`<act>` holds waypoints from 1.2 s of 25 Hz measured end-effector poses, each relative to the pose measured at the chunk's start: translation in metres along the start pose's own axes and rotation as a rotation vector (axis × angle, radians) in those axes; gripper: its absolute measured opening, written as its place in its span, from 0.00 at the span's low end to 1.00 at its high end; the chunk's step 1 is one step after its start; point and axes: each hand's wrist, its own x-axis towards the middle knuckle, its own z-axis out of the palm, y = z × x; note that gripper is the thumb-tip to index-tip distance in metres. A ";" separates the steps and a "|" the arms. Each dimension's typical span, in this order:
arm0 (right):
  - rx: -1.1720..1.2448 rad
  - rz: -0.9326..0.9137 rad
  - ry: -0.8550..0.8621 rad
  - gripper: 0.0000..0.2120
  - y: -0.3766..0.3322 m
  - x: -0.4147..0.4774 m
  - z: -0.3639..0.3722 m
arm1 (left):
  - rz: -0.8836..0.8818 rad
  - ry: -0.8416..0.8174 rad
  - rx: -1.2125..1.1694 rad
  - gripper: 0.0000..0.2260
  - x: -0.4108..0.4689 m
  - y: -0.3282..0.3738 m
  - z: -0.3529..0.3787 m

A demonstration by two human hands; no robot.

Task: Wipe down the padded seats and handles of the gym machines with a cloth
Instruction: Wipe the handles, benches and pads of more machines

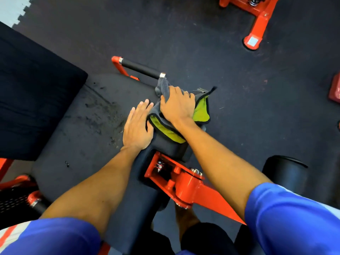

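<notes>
Under right hand (177,105), half-hidden cloth (201,111).

Cloth (202,112): middle hidden under right hand (177,105). Seat pad (77,144): dark specks (103,115) too small to identify. Black cushion (33,89) cut by left edge. Red frame (258,21) cut by top edge. Red piece (335,89) cut by right edge, unidentifiable. Roller pad (287,172) partly behind right forearm

Black seat pad (82,129) with a cloth (201,113) at its right edge
The grey-and-green cloth lies bunched under the gripping right hand (177,105), perhaps on a separate small pad (168,149); the left hand (137,126) rests flat beside it, touching it.
</notes>
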 end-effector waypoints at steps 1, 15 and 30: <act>-0.003 -0.004 0.034 0.24 0.000 -0.001 0.001 | -0.012 0.002 0.022 0.28 0.000 0.000 0.000; -0.045 -0.223 -0.120 0.30 -0.024 0.001 -0.002 | -0.385 0.078 0.180 0.22 -0.021 -0.003 0.003; -0.153 -0.367 -0.196 0.34 -0.044 0.013 -0.004 | -0.567 0.073 0.182 0.22 -0.038 -0.017 -0.008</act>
